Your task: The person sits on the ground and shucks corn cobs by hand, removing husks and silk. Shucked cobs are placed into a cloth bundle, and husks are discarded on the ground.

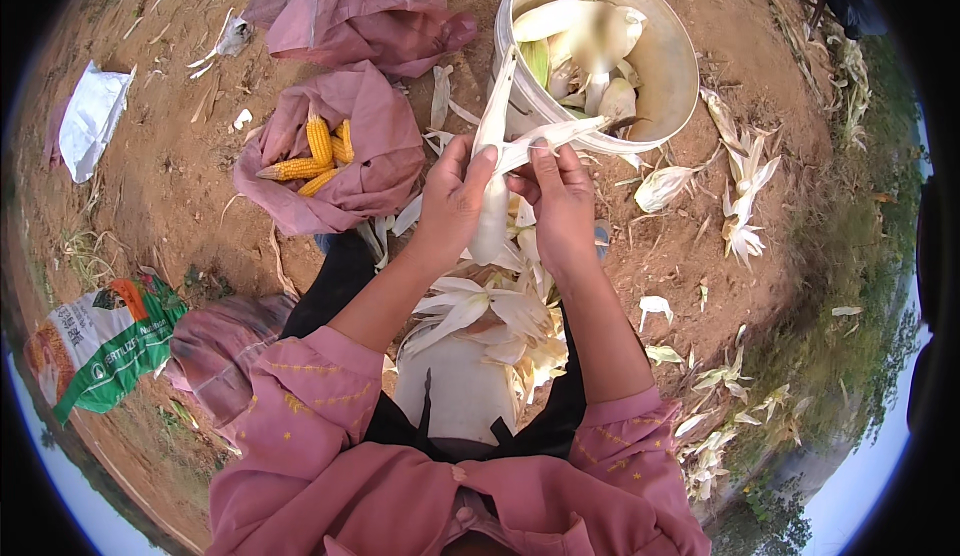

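Note:
Between my two hands is an ear of corn (pixel 491 218) in pale husk, its tip end pointing down toward my lap. My left hand (pixel 452 196) is wrapped round its side, thumb pressed on the husk. With thumb and fingers pinched, my right hand (pixel 556 188) grips a husk strip (pixel 572 133) folded out to the right. Another husk leaf stands up above the ear. Beyond my hands, a white bucket (pixel 512 51) holds several ears in husk. Left of it, a pink cloth sack (pixel 385 146) is rolled open around several bare yellow cobs (pixel 319 142).
Loose husks (pixel 480 306) are heaped between my legs over a pale container (pixel 450 386). A second pink sack (pixel 350 6) lies at the far side. A green and white printed bag (pixel 110 341) rests at left, near white plastic (pixel 93 121). Husks (pixel 745 191) litter the soil at right.

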The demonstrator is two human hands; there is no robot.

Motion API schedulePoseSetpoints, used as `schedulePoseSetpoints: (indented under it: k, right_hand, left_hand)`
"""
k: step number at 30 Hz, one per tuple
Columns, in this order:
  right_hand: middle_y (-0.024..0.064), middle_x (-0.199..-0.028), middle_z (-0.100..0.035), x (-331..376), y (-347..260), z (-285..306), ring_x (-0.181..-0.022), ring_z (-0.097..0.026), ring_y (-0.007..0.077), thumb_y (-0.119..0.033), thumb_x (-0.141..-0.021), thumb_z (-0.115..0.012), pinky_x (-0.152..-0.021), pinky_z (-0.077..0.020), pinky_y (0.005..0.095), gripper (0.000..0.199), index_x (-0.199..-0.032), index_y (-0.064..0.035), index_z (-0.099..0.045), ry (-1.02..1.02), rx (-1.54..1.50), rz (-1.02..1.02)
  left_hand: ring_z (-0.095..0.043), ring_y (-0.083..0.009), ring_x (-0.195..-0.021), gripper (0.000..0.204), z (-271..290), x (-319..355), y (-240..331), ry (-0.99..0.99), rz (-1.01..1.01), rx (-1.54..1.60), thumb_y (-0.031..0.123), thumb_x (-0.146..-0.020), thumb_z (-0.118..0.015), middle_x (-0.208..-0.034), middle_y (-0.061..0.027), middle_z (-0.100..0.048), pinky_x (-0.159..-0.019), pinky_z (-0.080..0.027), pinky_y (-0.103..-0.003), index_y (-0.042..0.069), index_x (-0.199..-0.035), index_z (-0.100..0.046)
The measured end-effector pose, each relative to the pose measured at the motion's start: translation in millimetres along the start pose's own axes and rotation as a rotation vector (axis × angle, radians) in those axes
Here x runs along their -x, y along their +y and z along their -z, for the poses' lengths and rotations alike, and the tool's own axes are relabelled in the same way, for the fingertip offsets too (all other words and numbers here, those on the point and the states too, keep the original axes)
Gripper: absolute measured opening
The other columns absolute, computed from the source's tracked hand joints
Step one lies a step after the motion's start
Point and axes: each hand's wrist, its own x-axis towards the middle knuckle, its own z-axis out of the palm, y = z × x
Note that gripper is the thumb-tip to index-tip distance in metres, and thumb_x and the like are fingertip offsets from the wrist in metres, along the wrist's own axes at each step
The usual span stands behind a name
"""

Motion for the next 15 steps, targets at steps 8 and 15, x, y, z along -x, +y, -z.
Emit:
schedulePoseSetpoints:
  k: [8, 15]
  right_hand:
    - [0.0064, -0.087, -0.056, 2, 18, 7, -0.079, -0.05, 0.0109, -0.017, -0.094, -0.049, -0.07, -0.042, 0.0253, 0.021, -0.108, -0.0024, -0.056, -0.195, 0.479, 0.473]
    - [0.0002, -0.077, -0.052, 11, 2, -3, -0.071, -0.043, 0.0054, -0.017, -0.096, -0.044, -0.064, -0.0378, 0.0209, 0.022, -0.1, -0.0002, -0.057, -0.282, 0.378, 0.336]
  left_hand:
    - [-0.054, -0.009, -0.086, 0.027, -6, 2, 7, 0.006, 0.103, 0.296, 0.029, -0.094, -0.051, -0.099, -0.0034, -0.057, -0.076, -0.046, -0.024, 0.005, -0.106, -0.051]
    - [-0.053, -0.0089, -0.072, 0.025, 6, -1, 4, -0.037, 0.088, 0.223, 0.031, -0.093, -0.051, -0.082, -0.0029, -0.055, -0.065, -0.044, -0.023, 0.007, -0.101, -0.048]
